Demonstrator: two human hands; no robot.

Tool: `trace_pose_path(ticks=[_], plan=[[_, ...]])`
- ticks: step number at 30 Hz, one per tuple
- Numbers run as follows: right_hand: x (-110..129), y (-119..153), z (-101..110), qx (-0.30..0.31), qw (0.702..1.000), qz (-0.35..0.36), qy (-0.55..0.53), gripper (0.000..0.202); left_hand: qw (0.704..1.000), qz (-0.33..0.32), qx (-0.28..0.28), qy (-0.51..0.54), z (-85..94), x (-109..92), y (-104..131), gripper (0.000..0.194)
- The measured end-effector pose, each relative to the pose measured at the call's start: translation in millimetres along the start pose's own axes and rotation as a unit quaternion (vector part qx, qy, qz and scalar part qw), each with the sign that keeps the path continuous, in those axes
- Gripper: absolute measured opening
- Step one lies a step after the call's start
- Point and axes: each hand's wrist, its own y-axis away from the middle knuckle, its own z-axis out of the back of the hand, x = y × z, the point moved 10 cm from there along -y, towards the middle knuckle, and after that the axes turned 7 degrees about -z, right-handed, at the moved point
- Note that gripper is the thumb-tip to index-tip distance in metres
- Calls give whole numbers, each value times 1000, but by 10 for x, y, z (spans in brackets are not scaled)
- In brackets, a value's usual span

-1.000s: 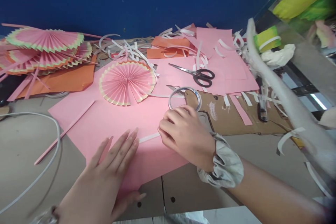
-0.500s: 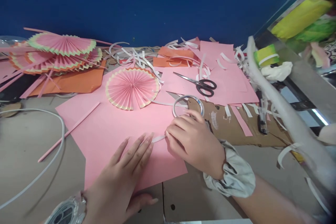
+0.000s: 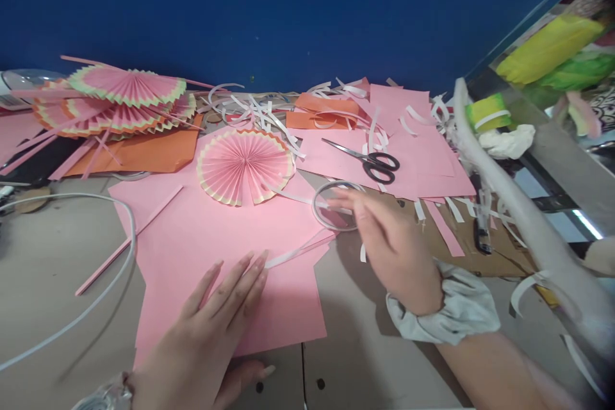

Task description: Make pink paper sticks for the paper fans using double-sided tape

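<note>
My left hand (image 3: 211, 320) lies flat on a pink sheet of paper (image 3: 192, 237), fingers stretched out. Its fingertips touch the near end of a whitish, tape-like strip (image 3: 293, 253) that runs up to the right across the paper. My right hand (image 3: 396, 246) is over the right edge of the sheet. Its fingers reach out across a thin roll of tape (image 3: 314, 208), and part of the ring is hidden behind them. Whether they press on the ring is unclear. Just beyond the strip lies a pleated pink paper rosette (image 3: 245, 166) with a pale yellow and orange edge.
Black-handled scissors (image 3: 382, 168) rest on more pink paper (image 3: 408, 154) at the back. Stacked rosettes (image 3: 129, 86) stand at the left, near a loose white cable (image 3: 132, 230). A cutter knife (image 3: 482, 234) lies on cardboard at the right, beside a thick pale tube (image 3: 509, 192).
My right hand has left the strip and moved right, its fingers straightening over the tape roll. More of the strip shows. My left hand and the pink sheet have shifted slightly left and nearer.
</note>
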Motion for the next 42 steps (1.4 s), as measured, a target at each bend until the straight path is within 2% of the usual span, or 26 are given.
trace_pose_path(ticks=[2,3,7,9,11,13,17,21,31,36,42], plan=[[5,-29,59,-21,999,13,22,28,1000,1,2,0,-12,48,85,71],[50,-35,15,-4,998,38,43,26,1000,0,6,1,-21,76,133,69],[258,68,-419,127,968,166,142,23,1000,-15,25,9,-23,145,262,65],[275,97,-544,140,958,182,172,21,1000,1,24,8,19,184,232,65],[269,93,-591,131,960,177,176,19,1000,17,12,6,67,193,136,64],[257,83,-609,128,963,171,165,18,1000,7,-14,7,107,141,13,67],[222,55,-602,124,966,164,159,16,1000,7,-11,16,-18,107,-117,78],[203,26,-570,105,962,172,183,10,999,24,0,31,-119,140,-97,83],[336,48,-520,89,965,170,176,10,998,37,15,43,-127,141,-105,83],[284,27,-573,85,966,135,205,21,998,35,14,47,-127,157,-103,81],[291,30,-560,56,961,135,235,17,998,39,17,47,-143,161,-104,83]])
